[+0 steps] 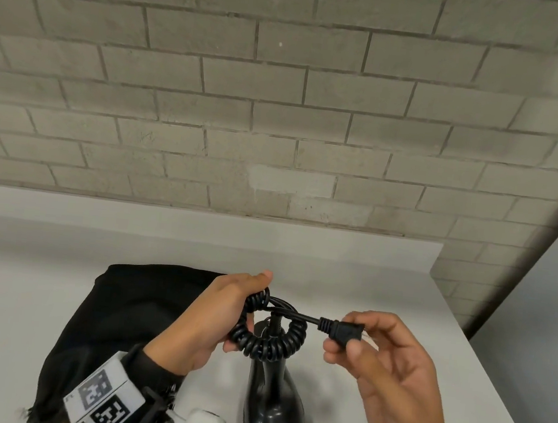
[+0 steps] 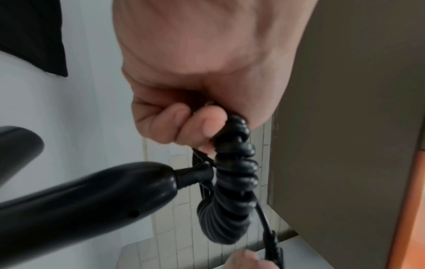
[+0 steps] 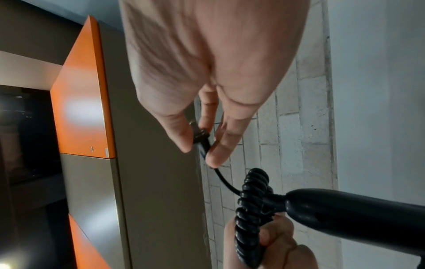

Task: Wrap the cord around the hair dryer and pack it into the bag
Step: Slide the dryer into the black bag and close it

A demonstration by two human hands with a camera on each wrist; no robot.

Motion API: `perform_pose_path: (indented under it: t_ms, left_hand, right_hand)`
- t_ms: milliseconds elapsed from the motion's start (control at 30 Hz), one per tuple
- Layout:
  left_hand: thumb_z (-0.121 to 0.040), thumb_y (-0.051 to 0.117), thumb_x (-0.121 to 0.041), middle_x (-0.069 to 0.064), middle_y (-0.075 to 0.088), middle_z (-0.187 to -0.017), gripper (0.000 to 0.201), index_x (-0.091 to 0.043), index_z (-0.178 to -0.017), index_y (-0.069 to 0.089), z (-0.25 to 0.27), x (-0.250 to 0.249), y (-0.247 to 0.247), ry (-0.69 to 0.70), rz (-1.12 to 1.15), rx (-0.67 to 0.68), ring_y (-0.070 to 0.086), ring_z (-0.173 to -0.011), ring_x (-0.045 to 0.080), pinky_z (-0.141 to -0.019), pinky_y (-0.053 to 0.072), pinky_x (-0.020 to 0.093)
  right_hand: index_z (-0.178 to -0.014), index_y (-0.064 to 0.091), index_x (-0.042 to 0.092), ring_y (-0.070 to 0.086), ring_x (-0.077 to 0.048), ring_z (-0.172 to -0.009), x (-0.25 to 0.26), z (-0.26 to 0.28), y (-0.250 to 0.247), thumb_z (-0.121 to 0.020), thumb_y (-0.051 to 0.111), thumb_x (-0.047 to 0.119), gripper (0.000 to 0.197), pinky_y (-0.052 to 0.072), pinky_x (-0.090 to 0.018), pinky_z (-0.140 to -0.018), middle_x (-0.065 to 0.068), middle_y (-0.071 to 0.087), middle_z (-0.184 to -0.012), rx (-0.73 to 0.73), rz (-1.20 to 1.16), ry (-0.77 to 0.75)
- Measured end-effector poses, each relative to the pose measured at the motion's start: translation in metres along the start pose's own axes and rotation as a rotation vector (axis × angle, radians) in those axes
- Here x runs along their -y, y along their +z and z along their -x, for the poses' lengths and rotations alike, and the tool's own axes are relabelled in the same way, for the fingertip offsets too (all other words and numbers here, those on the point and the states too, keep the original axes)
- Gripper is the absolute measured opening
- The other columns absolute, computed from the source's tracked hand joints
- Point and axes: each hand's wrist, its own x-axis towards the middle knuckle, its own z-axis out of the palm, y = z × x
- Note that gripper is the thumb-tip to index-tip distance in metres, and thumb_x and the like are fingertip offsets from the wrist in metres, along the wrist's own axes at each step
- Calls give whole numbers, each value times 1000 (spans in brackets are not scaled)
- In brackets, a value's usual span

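Above white table, left hand gripping coiled cord, right fingers pinching plug

One hair dryer with one coiled cord ending in one plug; one black bag; two hands; one bench.

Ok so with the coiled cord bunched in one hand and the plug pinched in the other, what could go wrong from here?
1. The coiled cord is only bunched in the left hand; it looks springy, so it may unwind if that grip eases.
2. The right hand pinches the plug lightly, so it could slip out.
3. The hair dryer hangs below the loop over the counter and could swing or knock it. The black bag lies flat, needing a free hand.
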Motion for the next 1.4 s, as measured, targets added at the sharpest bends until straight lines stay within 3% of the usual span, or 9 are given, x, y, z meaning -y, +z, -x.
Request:
perform_pose_path:
  t_ms: [133,300,433,533,700,833,900,1067,1400]
  left_hand:
    - [-88,63,-52,5,41,-48,46,-12,-78,42,1,1,-1,-14,-11,41,25,-35,17,-39,25,24]
    - [-87,64,-51,5,43,-48,44,-13,-78,42,4,1,1,-38,9,82,26,-35,17,-36,25,22]
    - [-89,63,-50,8,46,-50,41,-13,-76,47,6,-2,2,-35,-4,96,27,-38,19,-35,26,22]
    - [-91,63,-44,10,47,-51,38,-12,-77,48,9,-7,2,-23,-25,103,27,-34,18,-34,26,20]
    - [-90,66,-40,9,48,-49,37,-11,-77,48,11,-16,3,11,-98,75,27,-32,16,-33,23,18]
    - [-90,67,-40,8,48,-49,36,-10,-79,50,13,-24,4,11,-128,75,27,-31,14,-33,22,18]
    - [-88,69,-40,5,50,-50,35,-10,-79,53,13,-28,6,28,-171,75,32,-32,13,-34,22,17]
    - [-83,72,-49,4,53,-45,42,-9,-76,62,11,-35,5,119,-415,34,36,-35,15,-38,27,18]
    - [-77,64,-67,-25,52,-44,36,-32,-77,73,24,-54,6,267,-977,-96,48,-45,-1,-51,32,19]
  right_hand:
    - [-97,70,4,70,-35,-75,-8,-15,-6,-47,94,39,66,59,-32,-67,-21,69,-87,-150,10,80]
    - [-106,66,6,69,-30,-86,-39,-27,-8,-92,60,11,16,55,-38,-76,-20,71,-102,-258,142,200]
    - [-103,72,17,68,-27,-95,-57,-26,0,-100,50,12,22,55,-30,-76,-8,73,-103,-163,284,288]
    - [-101,74,19,69,-24,-96,-57,-25,5,-98,50,3,29,56,-31,-84,-2,76,-99,-32,368,322]
    - [-110,69,13,70,-17,-102,-46,-27,13,-90,53,-9,35,54,-21,-81,-4,75,-104,153,322,328]
    - [-115,67,3,60,-34,-116,-39,-27,9,-68,52,19,52,46,-41,-100,-20,68,-118,265,107,328]
    - [-118,66,2,56,-39,-119,-38,-28,9,-73,54,31,54,40,-46,-103,-22,65,-122,296,54,334]
    - [-118,65,4,63,-30,-115,-38,-30,19,-81,67,15,39,48,-29,-94,-17,70,-117,306,109,370]
    - [-102,70,5,66,-27,-97,-33,-39,30,-73,66,-4,31,52,-28,-85,-18,70,-102,420,189,405]
